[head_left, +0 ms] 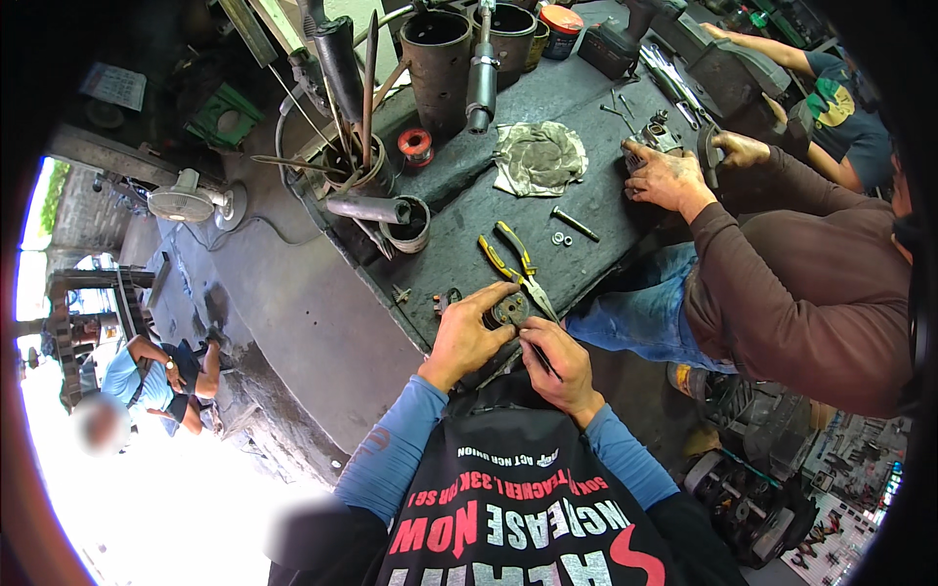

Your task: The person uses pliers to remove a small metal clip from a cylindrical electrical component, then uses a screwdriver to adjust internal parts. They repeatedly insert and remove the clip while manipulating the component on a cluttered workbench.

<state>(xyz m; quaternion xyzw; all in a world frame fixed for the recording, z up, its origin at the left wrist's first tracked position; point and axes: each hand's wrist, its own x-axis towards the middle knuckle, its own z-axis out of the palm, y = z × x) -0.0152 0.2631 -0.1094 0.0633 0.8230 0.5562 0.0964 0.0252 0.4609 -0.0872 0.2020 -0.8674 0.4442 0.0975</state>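
Observation:
At the table's near edge, my left hand (465, 334) grips a small round metal part (509, 311) with holes in its face. My right hand (561, 365) is closed in a pinch on a slim dark tool (544, 359), close against that part; its tip is hidden by my fingers. Just beyond my hands lie long-nose pliers (520, 264) with yellow and black handles, jaws toward me. A small metal piece with a reddish part (447, 300) rests beside my left hand. Farther off are a bolt (576, 224) and a few small washers (561, 239).
A stained rag (542, 158) and a red spool (415, 146) lie on the dark worktable (454, 220). Metal cans (437, 73) and a tool-filled pot (366, 181) line its far left. On the right, a co-worker's hands (674, 181) handle a metal part near wrenches (674, 83).

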